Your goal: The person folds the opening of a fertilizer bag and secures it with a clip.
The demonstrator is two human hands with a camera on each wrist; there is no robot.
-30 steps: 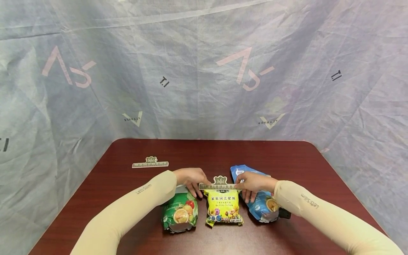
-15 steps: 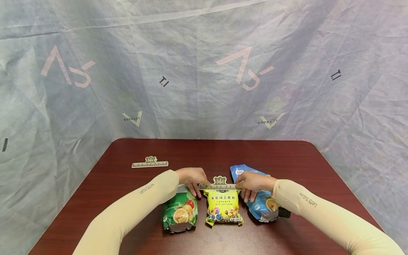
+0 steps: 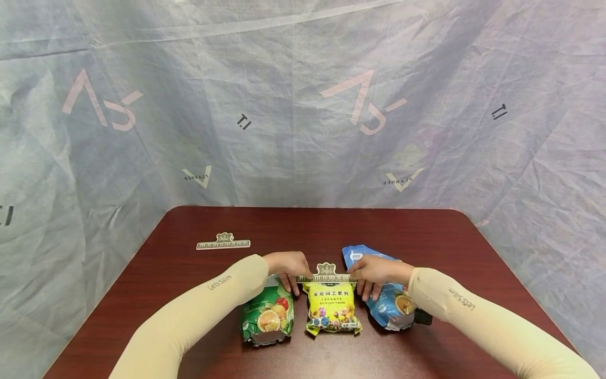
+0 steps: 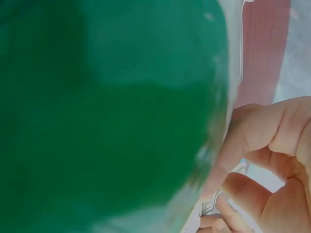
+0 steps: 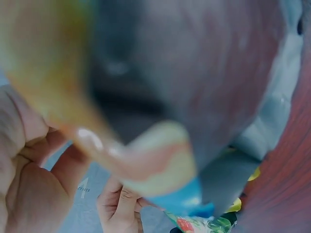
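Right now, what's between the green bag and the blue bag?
Head view: the yellow bag, with a patterned clip at its far end, lies between; the left hand and right hand hold the clip's ends.

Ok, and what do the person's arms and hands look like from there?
The left sleeve and right sleeve are plain cream, close-fitting, and reach about to the wrists. Each has small dark lettering along the forearm, apparently "Let's Slim". The left hand and right hand are bare, without gloves.
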